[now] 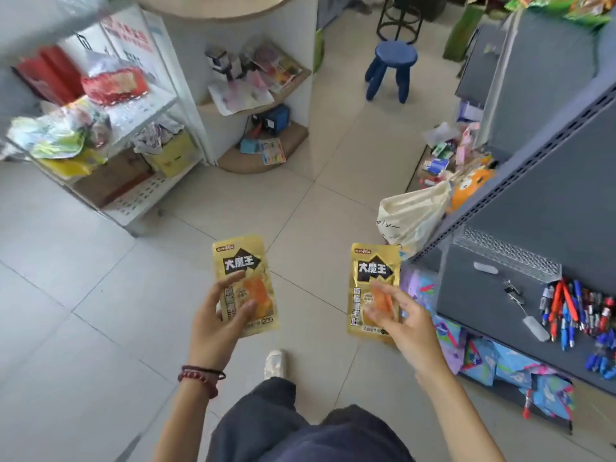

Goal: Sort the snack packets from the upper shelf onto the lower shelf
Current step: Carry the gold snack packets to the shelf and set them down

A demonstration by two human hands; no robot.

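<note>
Carry step, both hands loaded. The left hand (pixel 218 323) pinches the left packet (pixel 258 290) with the thumb across the front and the fingers behind. The right hand (pixel 403 325) pinches the right packet (pixel 361 295) at its lower half, fingertips on the front. This hand is a bit blurred, so the exact finger lay is unclear.

Both packets are in the air over the tiled floor (pixel 100 295), well apart from each other and not touching any shelf.

The likely target is the low tier (pixel 493 391) of the grey shelf unit (pixel 533 195) on the right, where blue and purple packets (pixel 483 358) lie, below the tier with pens (pixel 566 311). To do the step well, the person should keep both pinches firm, bend down, lay the packets flat and face up beside the others, and set them down one hand at a time so nothing gets knocked.

The packets match: flat gold foil pouches, each with a black label in white characters and an orange window showing the snack. They are slick and thin and could slip from a loose pinch.
</note>
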